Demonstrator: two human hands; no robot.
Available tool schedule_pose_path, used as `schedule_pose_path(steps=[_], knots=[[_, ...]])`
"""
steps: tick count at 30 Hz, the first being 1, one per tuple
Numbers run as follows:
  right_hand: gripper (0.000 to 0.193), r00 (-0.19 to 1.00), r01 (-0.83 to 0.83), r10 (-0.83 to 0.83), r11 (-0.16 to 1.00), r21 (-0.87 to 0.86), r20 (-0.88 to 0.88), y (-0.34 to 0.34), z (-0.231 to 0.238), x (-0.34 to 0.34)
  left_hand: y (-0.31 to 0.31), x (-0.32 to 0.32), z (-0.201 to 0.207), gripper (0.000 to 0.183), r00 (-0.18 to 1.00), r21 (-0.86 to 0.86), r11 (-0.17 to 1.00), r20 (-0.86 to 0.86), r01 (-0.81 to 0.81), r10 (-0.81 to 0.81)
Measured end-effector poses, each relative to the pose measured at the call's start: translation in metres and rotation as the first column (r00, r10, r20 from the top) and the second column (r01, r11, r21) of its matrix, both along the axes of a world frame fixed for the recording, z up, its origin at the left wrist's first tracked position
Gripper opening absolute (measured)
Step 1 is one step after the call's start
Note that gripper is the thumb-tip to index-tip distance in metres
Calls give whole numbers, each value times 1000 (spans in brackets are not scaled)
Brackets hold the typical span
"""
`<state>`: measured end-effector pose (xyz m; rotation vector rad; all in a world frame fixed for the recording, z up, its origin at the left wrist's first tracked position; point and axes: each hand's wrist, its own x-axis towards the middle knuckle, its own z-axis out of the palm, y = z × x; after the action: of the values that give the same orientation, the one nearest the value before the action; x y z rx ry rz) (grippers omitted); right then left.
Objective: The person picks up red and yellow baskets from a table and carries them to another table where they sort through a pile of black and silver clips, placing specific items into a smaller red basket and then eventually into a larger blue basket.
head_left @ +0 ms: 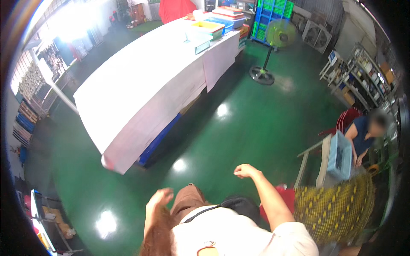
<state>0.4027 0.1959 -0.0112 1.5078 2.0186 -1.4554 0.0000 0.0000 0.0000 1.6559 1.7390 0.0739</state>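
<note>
My left hand (pixel 161 197) hangs low in front of me beside my brown trousers (pixel 188 199), its fingers smeared by motion. Farther right, my right hand (pixel 245 170) is held out over the green floor (pixel 205 147). Its fingers are curled in, and nothing shows in them. Neither hand touches anything that I can see. Ahead and to the left stands a long table (pixel 141 77) draped in white cloth, out of reach of both hands.
Plastic trays (pixel 208 28) sit at the table's far end. Beyond it stands a pedestal fan (pixel 282 34). On the right, a person (pixel 363 134) is beside a light-blue basket (pixel 340 155), with yellow-black netting (pixel 337 209) nearer me. Metal shelves (pixel 367 77) stand farther back.
</note>
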Motion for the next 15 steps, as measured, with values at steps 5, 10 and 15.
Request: schedule_pose_path(steps=[5,10,15], knots=[[23,970,228,-242,881,415,-21,228,32,-24,156,-3,-11,33,950,-261,919,23,-294,311],[26,982,117,-147,966,232,119,404,10,-41,482,-31,27,27,977,-4,1000,-215,1,-2],[22,914,402,-388,905,140,-118,561,-3,16,779,23,108,27,991,524,841,-82,132,-104]])
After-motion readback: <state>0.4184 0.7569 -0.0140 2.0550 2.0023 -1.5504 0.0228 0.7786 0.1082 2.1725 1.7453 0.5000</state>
